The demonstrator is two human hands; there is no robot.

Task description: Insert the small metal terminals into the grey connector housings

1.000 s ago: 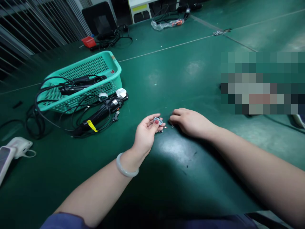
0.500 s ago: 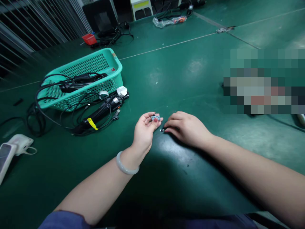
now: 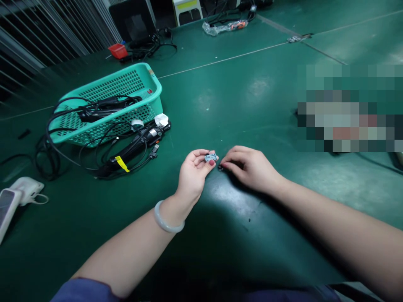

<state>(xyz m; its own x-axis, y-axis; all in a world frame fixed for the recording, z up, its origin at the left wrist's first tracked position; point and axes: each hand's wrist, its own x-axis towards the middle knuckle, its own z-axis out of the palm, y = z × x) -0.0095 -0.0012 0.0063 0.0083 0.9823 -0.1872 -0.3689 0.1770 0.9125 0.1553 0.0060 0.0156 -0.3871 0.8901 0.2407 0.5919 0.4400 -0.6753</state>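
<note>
My left hand (image 3: 192, 171) pinches a small light-blue rectangular part (image 3: 210, 157) between thumb and fingers, a little above the green table. Close on its right, my right hand (image 3: 248, 165) has its thumb and index finger closed at a tiny dark piece (image 3: 220, 167) with a metallic glint. What that piece is cannot be made out at this size. The blue part and the dark piece are apart by a narrow gap. A pale bangle (image 3: 168, 218) circles my left wrist.
A turquoise basket (image 3: 154, 98) with black cabled devices stands at the left. Beside it lies a black device (image 3: 132, 147) with a yellow tag and a USB cable. A white phone-like object (image 3: 9, 205) is at the far left. A blurred-out patch covers things at the right.
My right thumb and index finger have closed on the tiny piece and drawn it slightly up and right. My left hand with the blue part has shifted a little right.
</note>
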